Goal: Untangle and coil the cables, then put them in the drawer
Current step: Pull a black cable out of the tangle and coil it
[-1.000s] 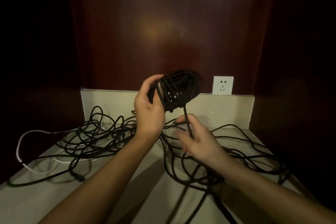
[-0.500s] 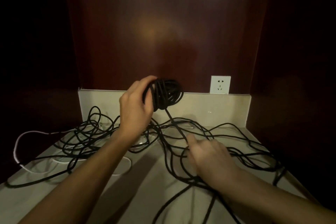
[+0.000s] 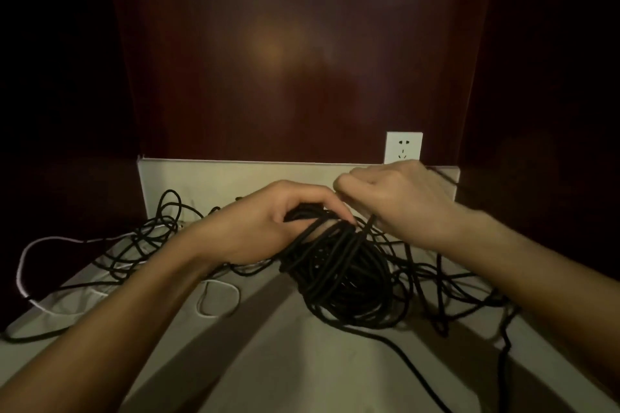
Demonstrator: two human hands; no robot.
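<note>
at the far left a white cable (image 3: 23, 265) loops along the edge of the pale counter (image 3: 275, 355), running in under a loose tangle of black cable (image 3: 147, 238). your left hand (image 3: 258, 231) comes in over that tangle, and its fingers (image 3: 322, 203) are curled round the top of the black coil (image 3: 339, 278), whose lower loops rest on the counter near the middle. just right of it, your right hand (image 3: 399, 201) is raised slightly above the coil, knuckles up, fingers clenched on a black strand (image 3: 369, 223) that drops to the coil. more black cable sprawls across the counter to the right. a white wall socket (image 3: 403, 147) sits on the dark wood panel behind your right hand.
</note>
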